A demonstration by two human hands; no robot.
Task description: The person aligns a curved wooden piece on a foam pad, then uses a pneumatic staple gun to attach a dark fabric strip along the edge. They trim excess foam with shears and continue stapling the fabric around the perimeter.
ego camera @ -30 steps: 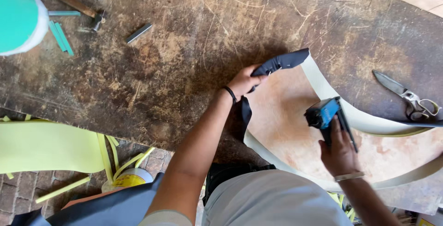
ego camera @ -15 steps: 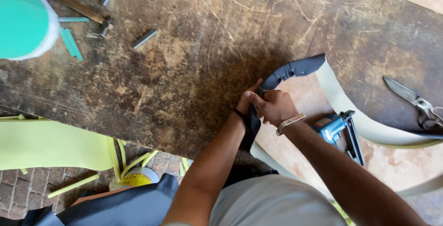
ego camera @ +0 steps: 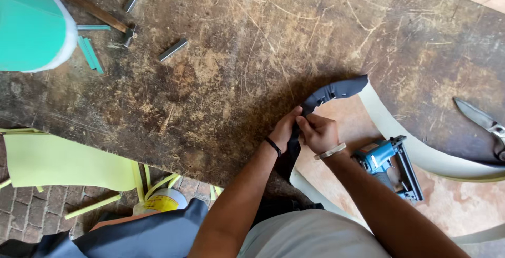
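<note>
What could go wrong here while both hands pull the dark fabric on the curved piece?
Both the left hand and right hand pinch the dark fabric, so a slip might wrinkle it. The blue staple gun lies close to the right forearm and might be knocked. The scissors lie open nearby.

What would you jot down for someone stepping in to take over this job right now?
Left hand and right hand: both pinch the dark fabric strip at the edge of the curved board.
Blue staple gun lies on the board beside the right wrist. Scissors lie at far right on the workbench.
Done: fabric wraps one end of the board. Left: the rest of the pale edge is bare.
</note>
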